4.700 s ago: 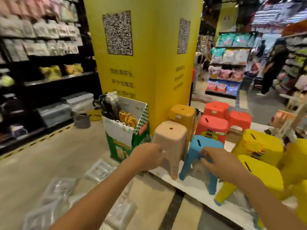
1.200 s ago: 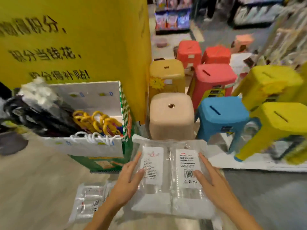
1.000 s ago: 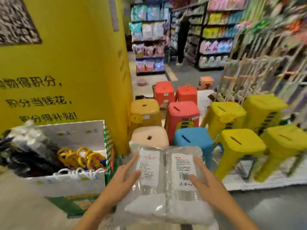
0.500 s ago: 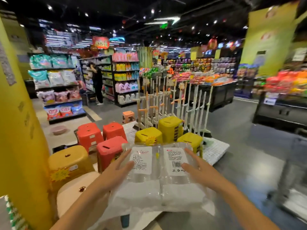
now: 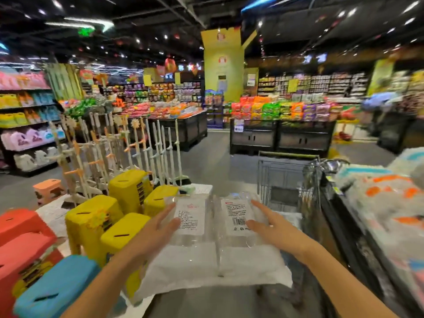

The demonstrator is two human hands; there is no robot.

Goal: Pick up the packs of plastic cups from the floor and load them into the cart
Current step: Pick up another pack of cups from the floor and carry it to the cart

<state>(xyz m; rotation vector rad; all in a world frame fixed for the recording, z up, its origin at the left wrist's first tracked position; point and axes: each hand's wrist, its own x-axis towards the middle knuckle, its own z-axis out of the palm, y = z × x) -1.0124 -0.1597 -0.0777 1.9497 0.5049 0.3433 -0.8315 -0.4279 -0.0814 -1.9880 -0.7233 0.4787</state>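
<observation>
Supermarket shelves and bins of bright goods fill the far side, around a yellow pillar [image 5: 222, 65], under a dark ceiling with spot lights. Grey floor [image 5: 206, 157] runs between them.

Two clear packs [image 5: 206, 258] of plastic cups lie side by side, held up in the air at near centre, each with a white label on top. The left hand [image 5: 158, 226] lies flat against the left pack, fingers straight, fingertips at the edge of its label. The right hand [image 5: 268, 223] does the same on the right pack, fingers straight and spread beside the barcode label. Neither hand curls round a pack; the two packs are pressed and carried between them.

A wire cart [image 5: 284, 173] stands just beyond the packs, a little to the right; its inside is partly hidden behind them.

On the left, yellow stools [image 5: 91, 216] stand in a group, with red stools [image 5: 20, 237] and a blue stool [image 5: 57, 285] nearer, and a small orange stool [image 5: 47, 189] farther off. White racks [image 5: 110, 152] stand behind the yellow stools. At the right edge sits a blurred stack of soft white, orange and blue goods [image 5: 378, 203].
</observation>
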